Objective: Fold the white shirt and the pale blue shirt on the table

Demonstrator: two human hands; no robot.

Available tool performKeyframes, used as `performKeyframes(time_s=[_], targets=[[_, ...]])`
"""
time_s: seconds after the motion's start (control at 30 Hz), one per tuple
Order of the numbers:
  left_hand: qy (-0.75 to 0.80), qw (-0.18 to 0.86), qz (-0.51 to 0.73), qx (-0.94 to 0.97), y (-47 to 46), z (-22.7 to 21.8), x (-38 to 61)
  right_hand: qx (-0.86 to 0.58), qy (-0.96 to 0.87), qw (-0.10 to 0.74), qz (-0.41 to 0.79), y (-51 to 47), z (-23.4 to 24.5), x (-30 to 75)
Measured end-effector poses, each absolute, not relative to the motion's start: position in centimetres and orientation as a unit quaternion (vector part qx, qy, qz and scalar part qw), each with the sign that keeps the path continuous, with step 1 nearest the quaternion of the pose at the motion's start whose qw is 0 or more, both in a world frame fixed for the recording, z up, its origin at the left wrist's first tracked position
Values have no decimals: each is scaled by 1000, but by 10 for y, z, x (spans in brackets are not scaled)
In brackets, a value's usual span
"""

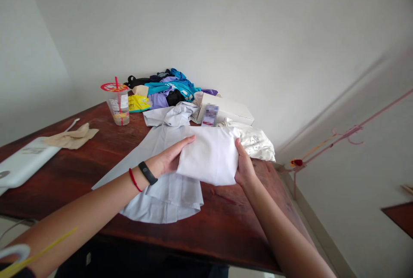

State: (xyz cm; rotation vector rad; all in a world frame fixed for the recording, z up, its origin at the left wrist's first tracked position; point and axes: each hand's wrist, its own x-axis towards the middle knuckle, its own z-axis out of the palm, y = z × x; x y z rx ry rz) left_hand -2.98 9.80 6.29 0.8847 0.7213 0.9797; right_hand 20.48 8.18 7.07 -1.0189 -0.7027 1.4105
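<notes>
A folded white cloth (209,155) is held up between my two hands, above the table. My left hand (172,155) grips its left edge with the thumb on top and the fingers hidden beneath. At the right edge, my right hand (245,166) closes on it, thumb over the upper corner. Below and to the left, a white garment (155,196) lies spread on the dark wooden table (258,226), its lower hem near the front edge. The garment's upper part (180,114) is bunched farther back.
Behind sit a pile of coloured clothes (174,86), a yellow packet (138,103), a white box (229,110) and a white patterned cloth (258,140). A plastic cup (118,106) with a red straw stands left, near a beige cloth (75,137) and a white flat object (27,162).
</notes>
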Motion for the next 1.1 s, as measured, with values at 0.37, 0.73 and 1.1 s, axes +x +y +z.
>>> performKeyframes(time_s=[0.37,0.73,1.1], targets=[[321,783,387,365,105,36,-44,-448,-358,597,561,72,38,210],[307,715,447,441,98,45,-45,-423,-384,564,597,73,34,211],[267,706,444,483,87,53,-42,-432,-372,567,595,66,37,204]])
